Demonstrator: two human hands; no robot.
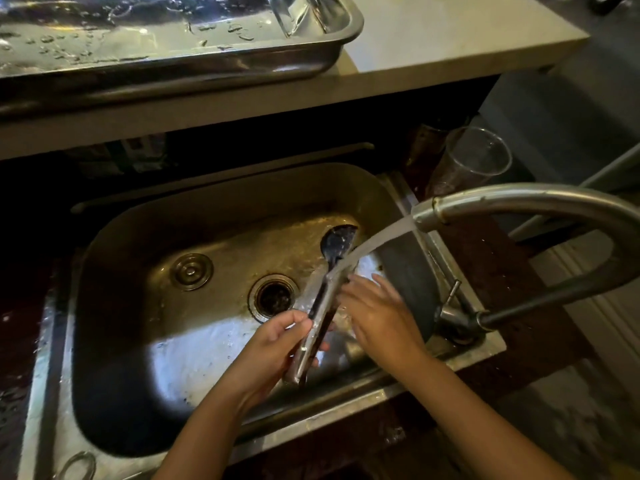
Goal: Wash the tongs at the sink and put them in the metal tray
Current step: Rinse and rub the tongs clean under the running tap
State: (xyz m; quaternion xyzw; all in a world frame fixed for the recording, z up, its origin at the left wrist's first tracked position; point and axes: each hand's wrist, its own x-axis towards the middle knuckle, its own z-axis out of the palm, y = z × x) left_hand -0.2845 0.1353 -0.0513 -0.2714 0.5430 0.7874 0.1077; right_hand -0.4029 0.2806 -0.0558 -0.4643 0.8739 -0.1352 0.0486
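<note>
The tongs have steel arms and black tips and are held over the steel sink. My left hand grips their handle end, tips pointing away from me. My right hand lies against the steel arms on the right side, fingers spread along them. Water runs from the faucet onto the tongs just below the black tips. The metal tray sits wet on the counter behind the sink, at the upper left.
A drain and a loose round stopper lie on the sink floor. A clear plastic cup stands behind the faucet. A clear container rests in the tray's right end. The faucet lever is at the sink's right rim.
</note>
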